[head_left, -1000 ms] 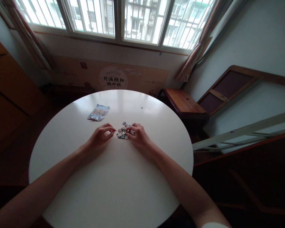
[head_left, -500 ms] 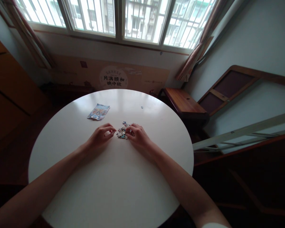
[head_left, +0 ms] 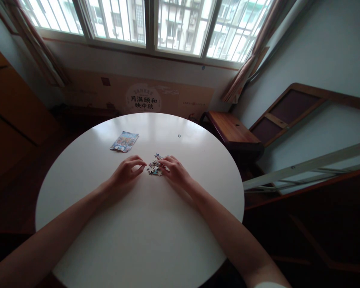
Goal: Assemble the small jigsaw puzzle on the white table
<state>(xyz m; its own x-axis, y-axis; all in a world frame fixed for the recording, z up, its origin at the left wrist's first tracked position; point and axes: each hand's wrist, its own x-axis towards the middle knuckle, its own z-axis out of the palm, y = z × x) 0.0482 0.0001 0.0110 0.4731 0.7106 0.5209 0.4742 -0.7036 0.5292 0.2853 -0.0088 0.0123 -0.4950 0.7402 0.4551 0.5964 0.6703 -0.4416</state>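
Head view showed puzzle pieces (head_left: 155,169), likely light, stiff, best pinched edgewise; left hand (head_left: 128,168) curled beside them, right hand (head_left: 175,168) over them, fingers' grasp unclear.

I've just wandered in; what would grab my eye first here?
Probably the bright barred windows across the top, then the big round white table below. Near its middle, a heap of puzzle pieces lies between the left hand and right hand, with a colourful packet farther back, leftward.
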